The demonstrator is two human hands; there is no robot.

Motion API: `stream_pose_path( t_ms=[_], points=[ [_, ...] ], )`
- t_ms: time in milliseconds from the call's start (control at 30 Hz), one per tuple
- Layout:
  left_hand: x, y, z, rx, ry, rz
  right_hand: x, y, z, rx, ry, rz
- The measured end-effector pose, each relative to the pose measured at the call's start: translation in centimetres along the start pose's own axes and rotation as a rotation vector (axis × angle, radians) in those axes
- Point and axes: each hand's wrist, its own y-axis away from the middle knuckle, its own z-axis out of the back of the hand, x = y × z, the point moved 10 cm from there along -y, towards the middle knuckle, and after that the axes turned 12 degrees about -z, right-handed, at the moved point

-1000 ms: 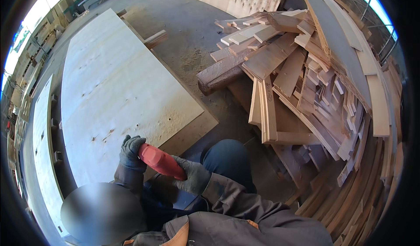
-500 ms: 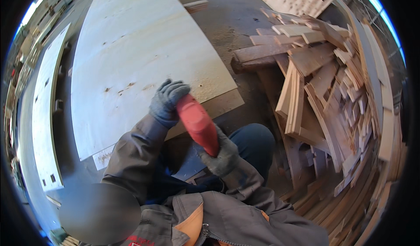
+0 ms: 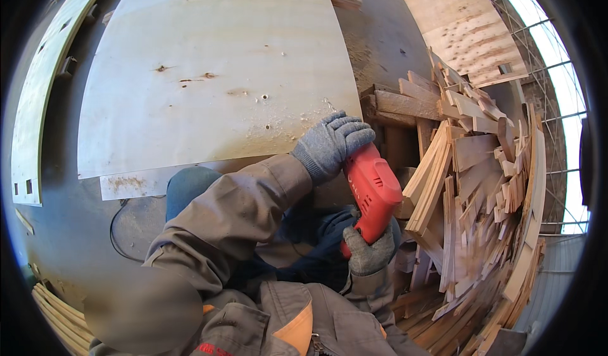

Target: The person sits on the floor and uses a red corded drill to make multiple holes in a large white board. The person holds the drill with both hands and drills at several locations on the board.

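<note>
Fingers of the left hand (image 3: 329, 144) curl over a red power tool (image 3: 372, 188), likely hefty and rigid; below them the right hand (image 3: 370, 255) wraps its handle (image 3: 372, 229), probably the surest hold.

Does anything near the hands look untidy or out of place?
Yes: wood dust lies scattered on the pale sheet beside the left hand, and the scrap pile right of the red power tool looks jumbled, its pieces pointing different ways.
</note>
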Motion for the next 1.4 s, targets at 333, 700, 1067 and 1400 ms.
stream_pose_path(
  t_ms=[333, 700, 1067, 1400],
  points=[
    [2.6, -0.1, -1.0, -0.015, 0.024, 0.093, -2.9, -3.3, 0.1, 0.021, -0.159, -0.086],
    [4.0, -0.1, -2.1, -0.095, 0.023, 0.095, -3.6, -4.9, 0.1, 0.015, -0.259, -0.207],
    [4.6, 0.0, -2.2, -0.089, 0.037, 0.116, -3.6, -5.5, -0.1, 0.034, -0.269, -0.181],
    [4.6, -0.1, -1.9, -0.108, 0.038, 0.122, -3.6, -5.5, -0.2, 0.027, -0.234, -0.191]
  ],
)
